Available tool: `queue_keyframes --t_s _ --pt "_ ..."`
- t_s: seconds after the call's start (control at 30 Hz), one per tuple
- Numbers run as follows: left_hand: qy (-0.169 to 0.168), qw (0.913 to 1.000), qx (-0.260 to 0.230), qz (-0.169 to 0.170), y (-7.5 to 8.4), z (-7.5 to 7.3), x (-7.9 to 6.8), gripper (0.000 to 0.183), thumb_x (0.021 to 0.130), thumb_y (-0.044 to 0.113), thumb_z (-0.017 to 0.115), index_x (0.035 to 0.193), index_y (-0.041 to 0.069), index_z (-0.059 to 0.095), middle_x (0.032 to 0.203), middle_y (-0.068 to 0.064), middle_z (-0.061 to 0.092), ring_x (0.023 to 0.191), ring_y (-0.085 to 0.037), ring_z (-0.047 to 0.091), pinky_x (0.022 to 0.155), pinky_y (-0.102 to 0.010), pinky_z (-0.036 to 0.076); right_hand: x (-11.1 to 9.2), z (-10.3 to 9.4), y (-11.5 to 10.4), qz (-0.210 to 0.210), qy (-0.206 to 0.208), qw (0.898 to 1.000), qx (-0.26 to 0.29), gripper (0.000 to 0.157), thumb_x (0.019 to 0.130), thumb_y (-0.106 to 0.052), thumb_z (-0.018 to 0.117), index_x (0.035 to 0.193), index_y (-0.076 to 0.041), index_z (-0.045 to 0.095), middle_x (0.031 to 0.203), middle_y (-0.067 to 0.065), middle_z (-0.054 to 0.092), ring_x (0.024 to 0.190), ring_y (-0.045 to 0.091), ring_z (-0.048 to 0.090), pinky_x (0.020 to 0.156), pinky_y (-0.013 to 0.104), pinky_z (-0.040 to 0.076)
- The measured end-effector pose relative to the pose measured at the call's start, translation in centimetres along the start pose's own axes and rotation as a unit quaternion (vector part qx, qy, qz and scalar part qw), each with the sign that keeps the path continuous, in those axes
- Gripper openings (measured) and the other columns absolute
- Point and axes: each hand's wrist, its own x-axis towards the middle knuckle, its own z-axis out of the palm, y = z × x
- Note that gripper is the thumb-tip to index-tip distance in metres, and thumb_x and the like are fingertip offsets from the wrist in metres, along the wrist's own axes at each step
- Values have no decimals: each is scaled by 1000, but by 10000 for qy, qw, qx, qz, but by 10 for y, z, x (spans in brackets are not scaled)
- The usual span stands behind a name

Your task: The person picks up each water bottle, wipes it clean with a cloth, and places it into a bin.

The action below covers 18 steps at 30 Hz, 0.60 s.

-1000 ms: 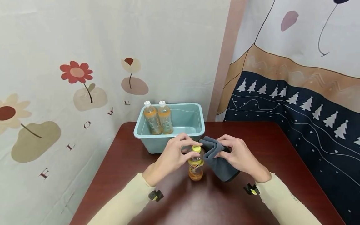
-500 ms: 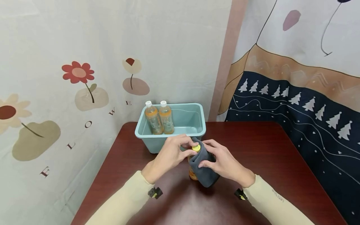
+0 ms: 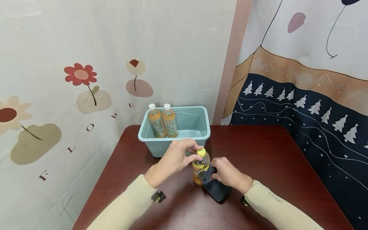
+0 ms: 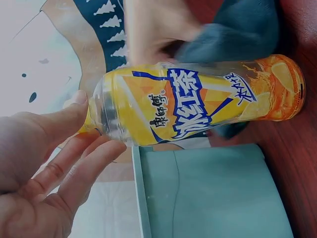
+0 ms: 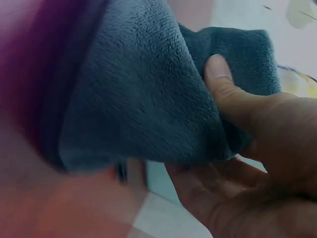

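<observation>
A bottle of iced tea (image 3: 200, 169) with a yellow cap and a yellow label stands upright on the table. My left hand (image 3: 179, 154) pinches it at the cap and neck between thumb and fingers. In the left wrist view the label on the iced tea bottle (image 4: 183, 101) faces the camera, with orange print at the base. My right hand (image 3: 228, 172) grips a dark grey cloth (image 3: 217, 190), held against the bottle's right side low down. Close up in the right wrist view, the thumb presses the folded fuzzy cloth (image 5: 143, 89) against the fingers.
Behind the hands a light blue plastic bin (image 3: 191, 139) stands on the dark red table (image 3: 253, 143). Two white-capped bottles (image 3: 170, 123) lean inside its left part. Printed fabric (image 3: 184, 48) hangs behind and to the right.
My right hand has brought the cloth from the right onto the bottle, round its upper part, then down its right side. The left hand keeps its pinch on the cap.
</observation>
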Motion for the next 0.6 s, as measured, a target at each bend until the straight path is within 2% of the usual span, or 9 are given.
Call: queue_keyframes --t_s 0.1,0.23,0.33,0.6 --pt "-14 10000 -38 -29 -2 -1 -1 32 88 19 103 114 15 84 122 -2 90 100 -15 88 89 -27 72 4 11 6 7 -196 9996 -180 19 89 6 96 100 -6 87 99 6 83 86 8 76 66 20 57" --pt "-73 9997 -186 -159 -4 -1 -1 32 90 19 102 115 15 84 124 -2 90 101 -16 88 90 -36 74 6 16 10 113 -291 9993 -192 20 86 11 94 91 -5 83 96 7 78 79 5 66 63 21 50" --pt "-114 9993 -252 -256 -5 0 -1 30 91 18 101 115 15 84 126 -2 90 102 -16 88 91 -41 74 7 16 11 125 -276 9995 -71 20 86 12 92 95 -5 86 98 6 79 82 3 66 65 21 51" --pt "-49 9995 -209 -219 -8 2 -1 29 91 17 101 115 16 85 124 0 90 102 -15 88 92 -29 72 5 4 8 291 47 9987 417 31 92 10 86 112 -13 90 106 -1 85 91 1 71 76 22 57"
